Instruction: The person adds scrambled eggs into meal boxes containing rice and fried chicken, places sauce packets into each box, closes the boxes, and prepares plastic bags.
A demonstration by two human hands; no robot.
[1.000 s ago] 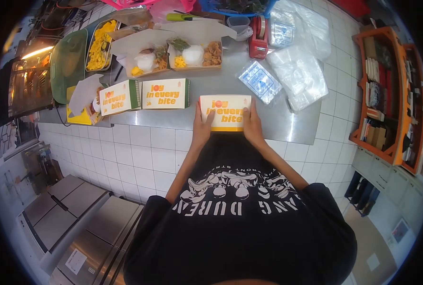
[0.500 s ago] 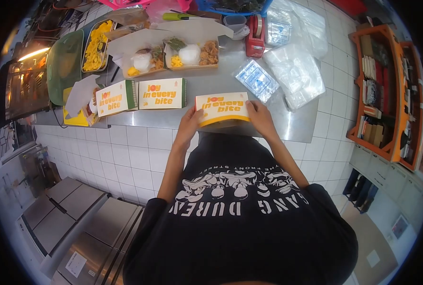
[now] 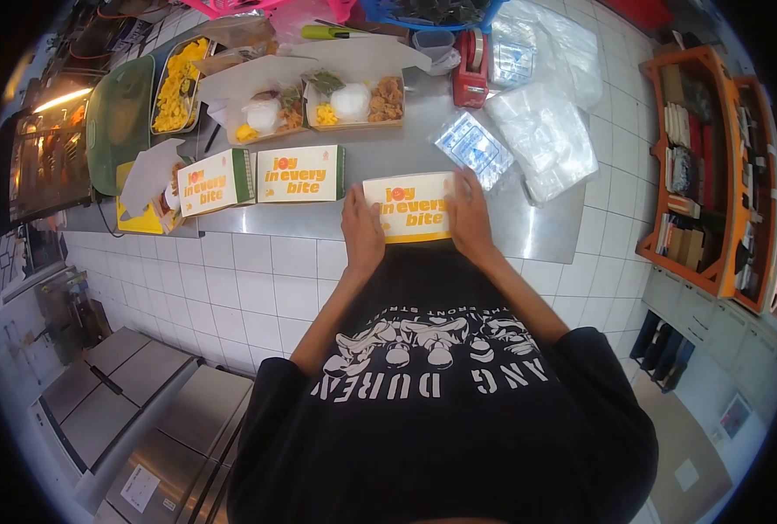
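Note:
A closed white and yellow box (image 3: 413, 206) with "joy in every bite" print lies at the near edge of the steel table. My left hand (image 3: 364, 229) presses along its left side, and my right hand (image 3: 471, 217) grips the right side, so the box sits between them. To the left stand two more closed boxes, one (image 3: 301, 174) upright in print beside another (image 3: 214, 182) that is slightly turned. Behind them are two open boxes, one (image 3: 266, 118) and another (image 3: 354, 103), each with rice and other food.
A tray of yellow food (image 3: 177, 86) and a green container (image 3: 120, 127) stand at the left. Right of centre are a red tape dispenser (image 3: 471, 70), a blue-printed packet (image 3: 473, 150) and clear plastic bags (image 3: 544, 140). An orange shelf (image 3: 711, 175) is at the right.
The front flap, bowed outward half a second ago, now lies flatter. My left hand has moved right and my right hand slightly left, both along the box's sides.

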